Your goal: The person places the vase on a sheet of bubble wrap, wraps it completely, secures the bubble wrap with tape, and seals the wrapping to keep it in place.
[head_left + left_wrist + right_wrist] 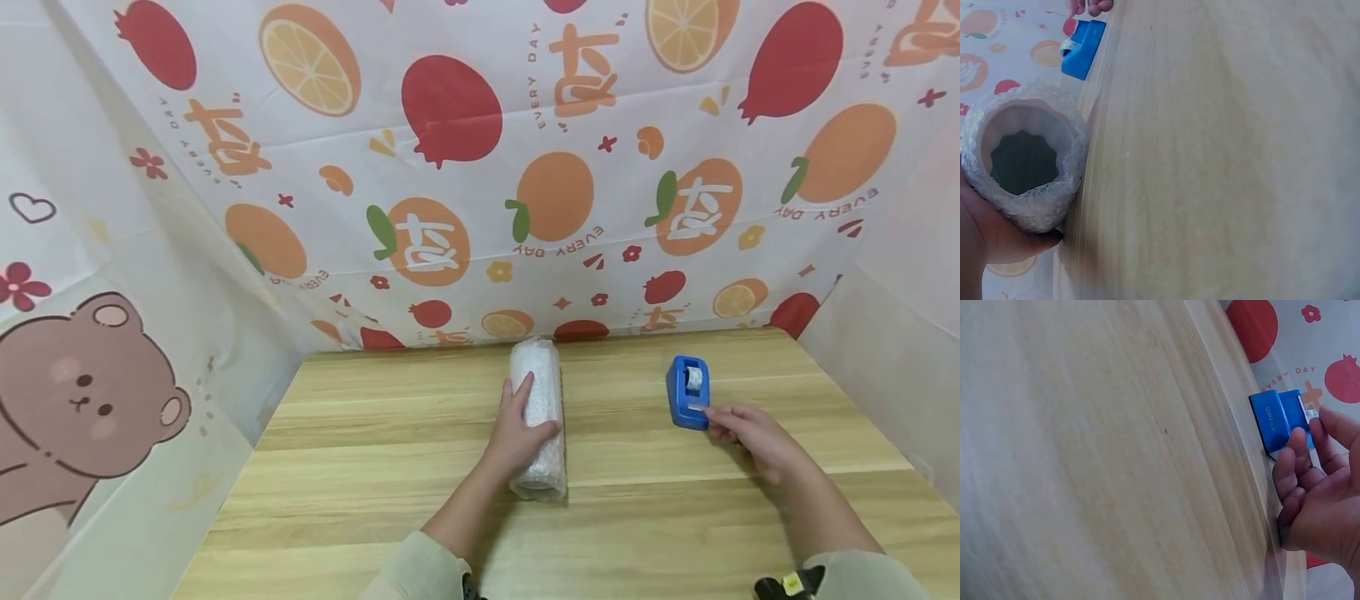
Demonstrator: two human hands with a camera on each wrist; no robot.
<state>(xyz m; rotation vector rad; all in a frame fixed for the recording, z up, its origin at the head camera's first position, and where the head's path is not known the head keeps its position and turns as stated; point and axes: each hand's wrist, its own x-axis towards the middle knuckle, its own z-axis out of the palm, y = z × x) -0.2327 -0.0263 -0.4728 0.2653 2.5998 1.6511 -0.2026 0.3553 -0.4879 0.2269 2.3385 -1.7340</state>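
Note:
A tall vase [542,471] wrapped in clear bubble wrap lies on its side on the wooden table. Its open, fluted mouth [1029,119] faces the left wrist camera. My left hand [517,433] grips the wrapped vase from above, with thumb and fingers spread around it. To the right stands a blue tape dispenser [678,396] holding a small roll of tape [694,379]. The thumb and index finger of my right hand [757,437] pinch the free end of the tape [1312,414] at the dispenser's cutter. The other fingers curl beside the dispenser.
The light wooden table [360,467] ends at the back against a fruit-printed cloth [487,200]. A cloth with a printed bear [90,392] hangs on the left. Pale cloth [900,367] closes off the right side.

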